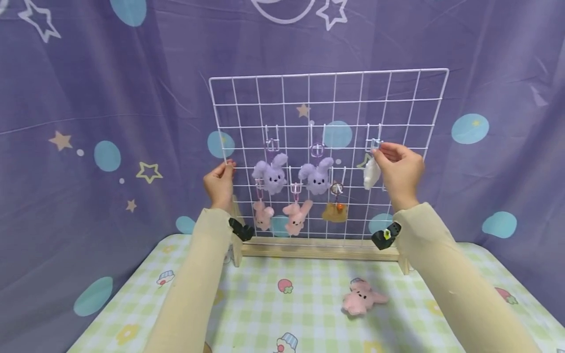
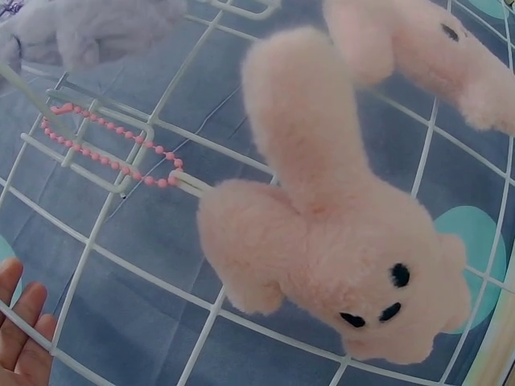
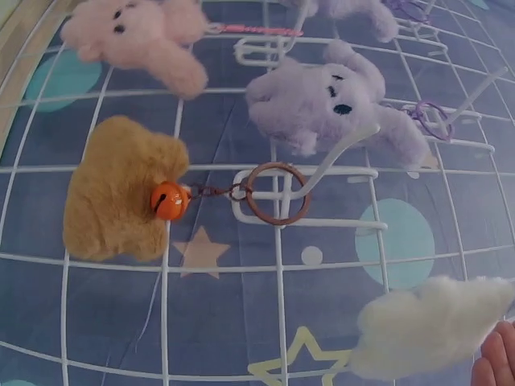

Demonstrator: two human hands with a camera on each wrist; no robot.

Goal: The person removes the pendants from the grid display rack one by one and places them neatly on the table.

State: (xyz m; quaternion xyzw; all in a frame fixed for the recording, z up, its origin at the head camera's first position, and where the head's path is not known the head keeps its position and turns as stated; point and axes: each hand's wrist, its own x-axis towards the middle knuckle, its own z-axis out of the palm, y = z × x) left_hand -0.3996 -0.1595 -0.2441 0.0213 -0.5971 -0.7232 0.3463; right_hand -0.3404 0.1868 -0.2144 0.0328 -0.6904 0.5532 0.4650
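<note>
In the head view my left hand (image 1: 219,185) grips the left edge of the white wire grid rack (image 1: 328,74); its fingertips (image 2: 28,322) show behind the edge wire in the left wrist view. My right hand (image 1: 400,171) pinches a light-blue ring at a hook on the right side. Below that ring hangs a white fluffy plush keychain (image 1: 372,174), partly covered by the hand. Purple bunny plushes (image 1: 318,177) hang in the upper row. Pink bunny plushes (image 1: 296,219) and a brown plush (image 1: 332,213) with an orange bell (image 3: 169,200) hang lower.
A pink plush (image 1: 361,298) lies on the checked tablecloth (image 1: 318,299) in front of the rack. The rack stands in a wooden base (image 1: 318,249). A purple patterned curtain (image 1: 132,206) hangs behind it.
</note>
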